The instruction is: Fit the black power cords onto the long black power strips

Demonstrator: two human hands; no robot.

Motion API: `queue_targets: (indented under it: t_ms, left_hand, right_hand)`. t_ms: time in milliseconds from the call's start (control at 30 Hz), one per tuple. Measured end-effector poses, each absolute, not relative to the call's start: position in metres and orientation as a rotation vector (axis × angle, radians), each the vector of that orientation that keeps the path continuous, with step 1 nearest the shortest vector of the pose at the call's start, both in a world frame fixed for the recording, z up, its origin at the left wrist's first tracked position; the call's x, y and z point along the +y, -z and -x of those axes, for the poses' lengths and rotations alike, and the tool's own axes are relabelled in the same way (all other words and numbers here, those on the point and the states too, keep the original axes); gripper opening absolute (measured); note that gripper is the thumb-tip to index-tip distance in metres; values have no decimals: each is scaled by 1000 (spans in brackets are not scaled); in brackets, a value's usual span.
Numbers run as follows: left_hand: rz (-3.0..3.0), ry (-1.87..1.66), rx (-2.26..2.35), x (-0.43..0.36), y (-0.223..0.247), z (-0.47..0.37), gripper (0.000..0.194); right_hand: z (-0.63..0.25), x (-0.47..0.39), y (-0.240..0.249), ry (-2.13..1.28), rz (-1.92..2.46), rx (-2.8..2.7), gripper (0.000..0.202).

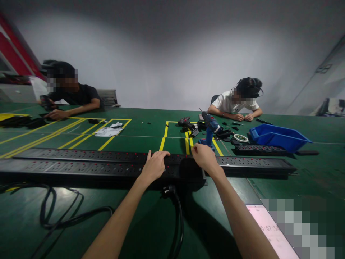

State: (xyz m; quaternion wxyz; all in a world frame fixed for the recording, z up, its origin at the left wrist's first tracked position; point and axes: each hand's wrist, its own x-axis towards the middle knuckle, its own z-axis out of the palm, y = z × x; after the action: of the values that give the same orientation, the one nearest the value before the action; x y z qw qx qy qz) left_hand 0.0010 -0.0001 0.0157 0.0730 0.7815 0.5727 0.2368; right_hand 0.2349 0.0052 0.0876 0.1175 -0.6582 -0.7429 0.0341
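Two long black power strips with rows of sockets and small red switches lie side by side across the table: a near power strip [88,169] and a far power strip [242,162]. My left hand [154,165] rests on the near strip towards its right end, thumb raised apart and fingers reaching right. My right hand [204,157] is closed above the far strip, beyond the near strip's end; its fingertips are hidden. Just behind it a blue cordless drill [210,124] stands upright, its base partly covered by the hand. A black plug [168,191] lies before the near strip.
Black cable [44,208] loops at left. A lit phone [269,230] lies at lower right. Beyond are a blue bin [280,136], a tape roll [240,138], a second drill [185,123] and white papers [107,131]. Two people sit across the green table [145,138].
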Motion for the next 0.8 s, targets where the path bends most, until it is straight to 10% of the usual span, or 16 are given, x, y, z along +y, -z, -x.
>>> queue_targets:
  t_ms: [433,600,800]
  left_hand:
    - [-2344,-717,1702,0,-15,0,44]
    - [-2381,-675,1687,-1,-16,4,44]
    - [-2416,-660,1691,-3,-19,5,47]
  right_hand:
    - [-123,-85,-74,-278,1729,-2790,25]
    - [-158,-58,-108,-481,1578,-2567,53]
    - [-189,21,-118,-759,1540,-2401,35]
